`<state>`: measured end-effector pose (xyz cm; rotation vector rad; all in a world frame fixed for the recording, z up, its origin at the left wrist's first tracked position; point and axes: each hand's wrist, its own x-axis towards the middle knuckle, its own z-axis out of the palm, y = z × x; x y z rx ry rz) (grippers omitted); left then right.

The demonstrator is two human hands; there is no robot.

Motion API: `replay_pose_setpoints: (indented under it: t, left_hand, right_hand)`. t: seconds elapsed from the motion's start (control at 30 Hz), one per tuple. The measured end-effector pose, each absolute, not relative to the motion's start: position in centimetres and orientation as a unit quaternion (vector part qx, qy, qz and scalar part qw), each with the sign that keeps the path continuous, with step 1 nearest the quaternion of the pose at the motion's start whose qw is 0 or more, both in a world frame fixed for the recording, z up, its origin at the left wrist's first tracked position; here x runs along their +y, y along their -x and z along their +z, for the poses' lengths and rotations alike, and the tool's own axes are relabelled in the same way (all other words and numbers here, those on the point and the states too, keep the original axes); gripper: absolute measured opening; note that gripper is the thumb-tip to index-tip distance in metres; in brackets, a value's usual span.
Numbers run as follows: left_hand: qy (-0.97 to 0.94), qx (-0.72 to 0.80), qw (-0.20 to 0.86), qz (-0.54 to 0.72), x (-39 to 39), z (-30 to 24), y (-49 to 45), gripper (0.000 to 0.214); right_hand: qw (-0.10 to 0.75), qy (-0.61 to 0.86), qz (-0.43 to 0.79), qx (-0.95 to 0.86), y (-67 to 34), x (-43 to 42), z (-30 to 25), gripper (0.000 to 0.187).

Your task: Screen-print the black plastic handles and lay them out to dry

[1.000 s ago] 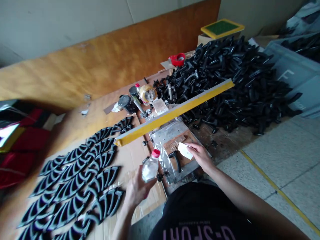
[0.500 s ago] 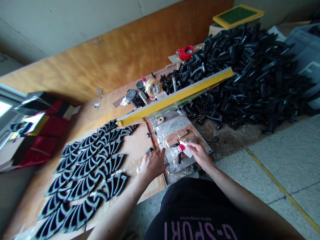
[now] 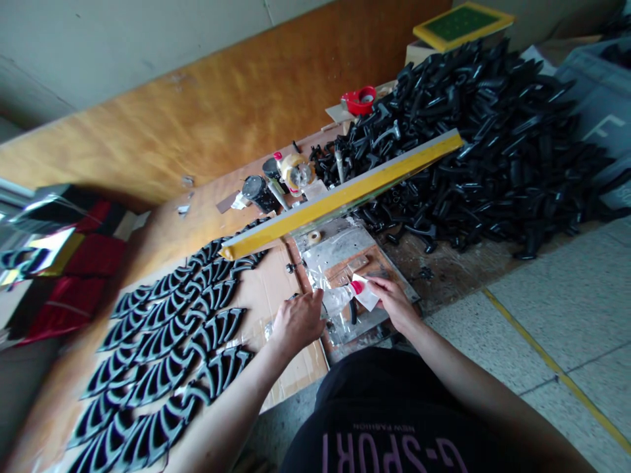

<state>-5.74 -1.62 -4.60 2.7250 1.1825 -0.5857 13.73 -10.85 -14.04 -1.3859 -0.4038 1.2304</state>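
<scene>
Gripping a red-capped plastic bottle (image 3: 338, 301) in the left hand (image 3: 298, 322), tipping it against a white wipe (image 3: 366, 293) pinched in the right hand (image 3: 390, 303).

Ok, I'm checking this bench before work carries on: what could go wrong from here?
The clear bottle, tilted between the left hand and right hand, could slip and spill onto the plastic sheet if it holds liquid. The yellow-edged bar ends beside the rows of black parts, so a knock might disturb them.
</scene>
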Motion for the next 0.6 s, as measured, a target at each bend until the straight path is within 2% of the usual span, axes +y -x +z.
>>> replay_pose_setpoints:
  t: [0.27,0.4,0.5,0.6]
  left_hand:
    - [-0.897,0.39,0.083,-0.192,-1.7,-4.9,6.2,0.037]
    - [-0.886,0.411,0.132,-0.167,-1.4,-5.8,7.5,0.044]
    - [-0.851,0.454,0.234,-0.121,-0.8,-6.8,9.1,0.051]
    - [-0.765,0.485,0.424,-0.001,0.3,-8.2,11.2,0.047]
  right_hand:
    - [0.612,0.534,0.578,-0.075,-14.3,-9.7,-15.0,0.033]
    - [0.613,0.502,0.608,-0.053,-14.0,-9.5,-14.4,0.028]
    - [0.617,0.486,0.613,-0.087,-13.8,-9.3,-12.8,0.032]
    - [0.615,0.476,0.615,-0.131,-13.7,-9.1,-11.4,0.038]
